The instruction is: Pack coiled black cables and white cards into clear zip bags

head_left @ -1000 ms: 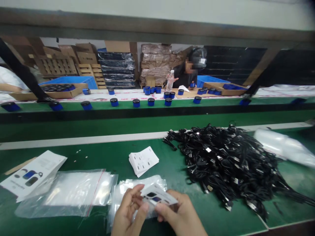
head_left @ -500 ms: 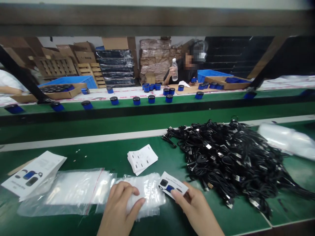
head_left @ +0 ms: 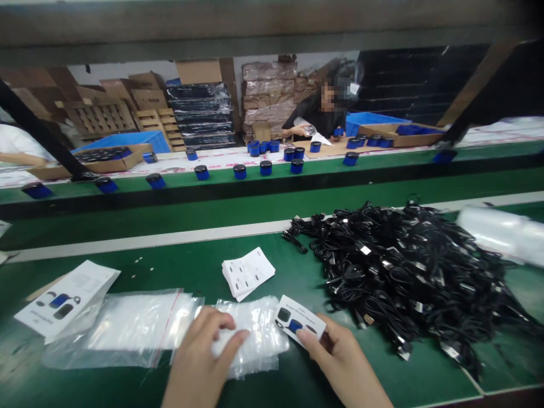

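My right hand pinches a small white printed card showing dark and blue products, held just above the green bench. My left hand lies flat with its fingers spread on a stack of clear plastic bags, thumb reaching toward the card. A small stack of white leaflets lies just beyond the bags. To the right spreads a large heap of coiled black cables.
More clear bags and a white booklet lie at the left. A roll of plastic sits at far right. Blue cylinders line the conveyor behind, where a person sits among cardboard boxes.
A second ago both hands held the card against a bag. Since then my right hand carried the card off to the right, and my left hand settled flat on the bag stack.
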The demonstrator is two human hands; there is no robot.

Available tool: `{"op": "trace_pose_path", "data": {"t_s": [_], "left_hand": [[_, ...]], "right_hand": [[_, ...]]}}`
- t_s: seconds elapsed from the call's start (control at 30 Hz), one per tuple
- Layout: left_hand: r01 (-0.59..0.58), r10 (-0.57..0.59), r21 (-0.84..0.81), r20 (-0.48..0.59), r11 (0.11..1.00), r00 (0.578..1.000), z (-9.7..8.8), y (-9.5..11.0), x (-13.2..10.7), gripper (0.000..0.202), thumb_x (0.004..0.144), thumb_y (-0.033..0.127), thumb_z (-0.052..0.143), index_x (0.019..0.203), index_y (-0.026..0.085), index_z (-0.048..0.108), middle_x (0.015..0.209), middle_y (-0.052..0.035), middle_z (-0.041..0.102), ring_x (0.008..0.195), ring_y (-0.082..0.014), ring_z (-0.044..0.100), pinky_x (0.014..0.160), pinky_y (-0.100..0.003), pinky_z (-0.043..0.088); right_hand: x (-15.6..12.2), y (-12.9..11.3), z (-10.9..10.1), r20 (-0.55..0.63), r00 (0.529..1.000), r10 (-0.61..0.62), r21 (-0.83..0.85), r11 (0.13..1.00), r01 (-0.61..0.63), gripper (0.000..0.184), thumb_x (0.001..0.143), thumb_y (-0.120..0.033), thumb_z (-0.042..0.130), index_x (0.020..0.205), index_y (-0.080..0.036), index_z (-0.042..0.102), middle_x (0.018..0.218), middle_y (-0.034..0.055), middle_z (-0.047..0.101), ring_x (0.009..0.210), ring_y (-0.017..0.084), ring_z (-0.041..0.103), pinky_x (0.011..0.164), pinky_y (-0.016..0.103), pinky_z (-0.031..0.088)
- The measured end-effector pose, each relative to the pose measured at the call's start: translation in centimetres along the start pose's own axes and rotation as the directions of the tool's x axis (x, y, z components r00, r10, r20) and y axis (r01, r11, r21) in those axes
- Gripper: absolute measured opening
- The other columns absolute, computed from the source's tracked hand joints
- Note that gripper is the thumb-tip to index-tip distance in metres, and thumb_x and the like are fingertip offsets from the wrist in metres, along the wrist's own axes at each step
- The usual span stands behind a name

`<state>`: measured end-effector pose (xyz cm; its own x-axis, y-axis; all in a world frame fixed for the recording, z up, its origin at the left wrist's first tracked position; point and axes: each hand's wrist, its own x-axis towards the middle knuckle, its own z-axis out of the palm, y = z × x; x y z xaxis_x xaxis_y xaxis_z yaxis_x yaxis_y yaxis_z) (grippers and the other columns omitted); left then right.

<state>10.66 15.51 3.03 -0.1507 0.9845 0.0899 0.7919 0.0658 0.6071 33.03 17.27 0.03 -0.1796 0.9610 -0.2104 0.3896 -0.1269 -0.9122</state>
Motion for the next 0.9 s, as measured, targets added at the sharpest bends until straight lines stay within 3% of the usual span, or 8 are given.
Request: {"op": "trace_pose_path", "data": {"t_s": [0.13,0.3,0.47,0.53,0.6,0.63,0.77,0.9], "left_hand": [[0.051,-0.053,0.082,0.02,0.995,0.998,-2.2,-1.7,0.2,0.023,0.08,0.049,0.051,0.072,0.027,0.054,0.072,0.0033,0.053,0.061,-0.0177,0.053,0.059,-0.029,0.043],[0.02,-0.017,0.124,-0.023,0.992,1.0,-0.2,-2.5,0.0,0.017,0.071,0.037,0.066,0.072,0.024,0.055,0.078,0.0006,0.057,0.074,-0.0214,0.059,0.065,-0.031,0.046],[0.001,-0.001,0.109,-0.007,0.994,1.0,0.7,-2.6,0.3,0.014,0.077,0.028,0.055,0.064,0.025,0.057,0.07,0.0031,0.058,0.065,-0.0178,0.058,0.062,-0.028,0.044],[-0.007,0.008,0.099,-0.008,0.995,1.0,0.3,-2.3,0.2,0.017,0.08,0.029,0.051,0.064,0.025,0.056,0.069,0.0036,0.057,0.064,-0.0169,0.057,0.062,-0.028,0.043],[-0.011,0.012,0.086,-0.013,0.996,1.0,-0.2,-1.8,0.0,0.019,0.083,0.031,0.048,0.065,0.025,0.054,0.071,0.0036,0.056,0.064,-0.0163,0.056,0.061,-0.027,0.043],[-0.006,0.007,0.073,-0.013,0.997,1.0,-0.5,-1.4,-0.1,0.021,0.084,0.033,0.047,0.066,0.025,0.053,0.072,0.0036,0.056,0.064,-0.016,0.056,0.061,-0.027,0.042],[0.028,-0.028,0.018,-0.016,0.999,0.999,-1.4,-0.3,-0.7,0.026,0.086,0.043,0.044,0.069,0.026,0.053,0.075,0.0035,0.055,0.061,-0.0157,0.051,0.06,-0.027,0.042],[-0.034,0.036,0.029,-0.072,0.999,0.997,-1.3,-0.1,-1.0,0.025,0.086,0.043,0.044,0.07,0.026,0.054,0.075,0.0028,0.056,0.065,-0.017,0.054,0.063,-0.027,0.042]], "right_hand": [[0.1,0.3,0.2,-0.06,0.998,0.002,-0.004,1.0,-0.003,0.031,0.082,-0.046,0.048,0.065,-0.02,0.046,0.058,-0.0052,0.035,0.054,0.013,0.037,0.049,0.023,0.028],[0.1,0.3,0.2,-0.045,0.999,-0.004,-0.011,1.0,0.004,0.03,0.081,-0.044,0.052,0.064,-0.019,0.051,0.057,-0.0045,0.041,0.054,0.014,0.041,0.048,0.023,0.032],[-0.1,0.0,0.3,-0.106,0.994,0.023,0.118,0.993,-0.011,0.037,0.082,-0.049,0.052,0.062,-0.018,0.053,0.055,-0.0028,0.048,0.049,0.013,0.045,0.045,0.022,0.037],[-0.2,-0.2,0.3,-0.154,0.987,0.049,0.214,0.977,-0.015,0.033,0.081,-0.049,0.054,0.085,-0.017,0.061,0.056,-0.0025,0.052,0.049,0.014,0.05,0.044,0.023,0.041],[-0.3,-0.6,0.4,-0.239,0.968,0.08,0.303,0.953,-0.004,0.051,0.08,-0.049,0.057,0.12,-0.018,0.052,0.056,-0.0033,0.055,0.048,0.016,0.055,0.043,0.024,0.045],[-0.5,-0.8,0.5,-0.27,0.96,0.08,0.329,0.944,0.013,0.055,0.08,-0.05,0.057,0.125,-0.02,0.049,0.057,-0.0027,0.057,0.049,0.017,0.057,0.043,0.024,0.046],[-1.1,-1.8,0.9,-0.23,0.973,-0.029,0.296,0.95,0.099,0.036,0.079,-0.052,0.057,0.081,-0.019,0.073,0.081,0.0077,0.065,0.057,0.016,0.06,0.056,0.027,0.052],[-1.3,-2.7,1.7,-0.149,0.979,-0.141,0.223,0.959,0.173,0.032,0.081,-0.047,0.058,0.093,-0.021,0.072,0.104,0.0112,0.063,0.078,0.021,0.062,0.072,0.031,0.051]]}}
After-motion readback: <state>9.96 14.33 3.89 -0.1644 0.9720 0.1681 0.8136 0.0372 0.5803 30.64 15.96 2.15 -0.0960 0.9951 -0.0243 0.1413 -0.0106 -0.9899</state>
